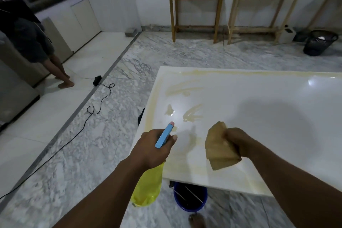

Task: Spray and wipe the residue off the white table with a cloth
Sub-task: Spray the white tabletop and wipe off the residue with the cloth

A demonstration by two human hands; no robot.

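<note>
The white table (259,109) fills the right half of the view, with yellowish residue smears (191,114) near its left end and along its far edge. My left hand (153,146) grips a spray bottle (148,185) with a yellow body and a blue head, nozzle pointing at the smears from over the table's near left corner. My right hand (238,143) grips a folded brown cloth (218,147), held just above the near part of the table.
A blue bucket (190,198) stands on the marble floor under the table's near edge, by my foot (197,220). A black cable (92,109) runs across the floor at left, near another person (29,39). Wooden stools (196,11) and a black basket (320,42) line the far wall.
</note>
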